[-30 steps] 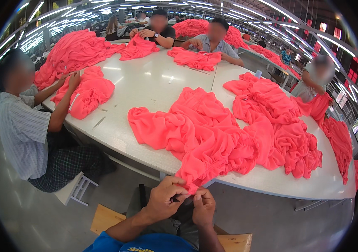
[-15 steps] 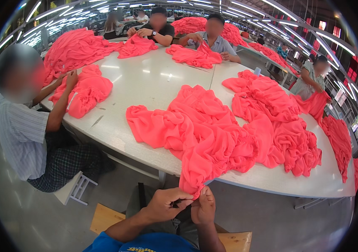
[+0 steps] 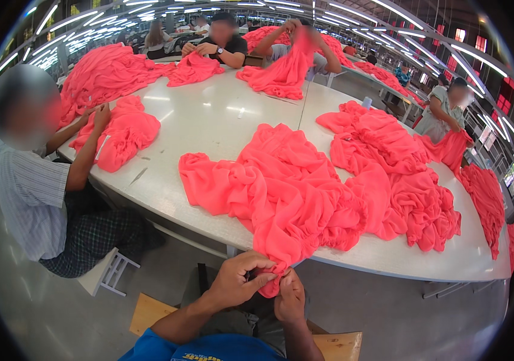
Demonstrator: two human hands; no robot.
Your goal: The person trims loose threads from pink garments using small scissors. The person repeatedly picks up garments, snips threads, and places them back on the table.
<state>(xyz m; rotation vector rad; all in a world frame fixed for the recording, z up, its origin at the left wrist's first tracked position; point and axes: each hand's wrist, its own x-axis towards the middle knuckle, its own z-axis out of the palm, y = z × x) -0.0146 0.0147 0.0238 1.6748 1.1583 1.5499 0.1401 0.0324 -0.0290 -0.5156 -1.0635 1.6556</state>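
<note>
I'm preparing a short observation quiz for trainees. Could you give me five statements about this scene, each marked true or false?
1. The left grip and right grip both hold the coral cloth. True.
2. Another coral pile lies to its right on the pale table. True.
3. The held cloth lies wholly on the table. False: one end extends past the near edge.
4. The camera wearer's top is white. False: it is a blue shirt.
5. The co-worker at far left is seated. True.
</note>
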